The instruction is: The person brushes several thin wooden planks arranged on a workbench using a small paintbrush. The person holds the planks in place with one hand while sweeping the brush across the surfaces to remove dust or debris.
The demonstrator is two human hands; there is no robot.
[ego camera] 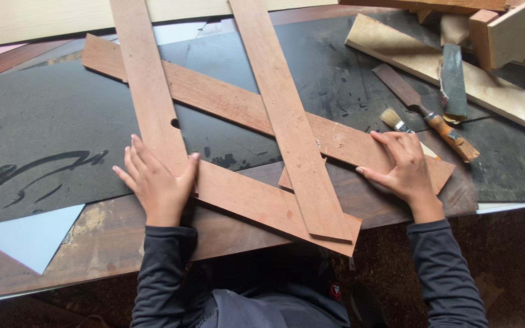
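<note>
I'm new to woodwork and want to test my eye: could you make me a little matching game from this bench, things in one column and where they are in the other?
Things:
1. Left hand
2. Right hand
3. Paintbrush
4. Pale blue sheet

Places:
A. Lying on the dark mat at the right, bristles toward the person
B. Flat on the near end of the left reddish strip
C. At the bench's near left edge
D. Pressed on the right end of the long crossing strip

Pairs: 1-B, 2-D, 3-A, 4-C
</note>
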